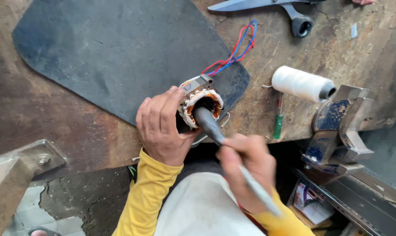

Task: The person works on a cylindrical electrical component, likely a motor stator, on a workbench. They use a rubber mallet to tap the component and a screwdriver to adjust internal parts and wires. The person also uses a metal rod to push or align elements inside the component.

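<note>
My left hand grips a small motor stator with copper windings and white lacing, holding it at the near edge of the workbench. Red and blue wires run from the stator across the bench. My right hand is closed on a dark, round-ended tool whose tip sits inside the stator's bore. The tool's grey shaft slants down past my right wrist. Both sleeves are yellow.
A dark rubber mat covers the brown workbench. A spool of white thread and a green-handled screwdriver lie at the right. Scissors rest at the top. A blue metal vise stands at the right edge.
</note>
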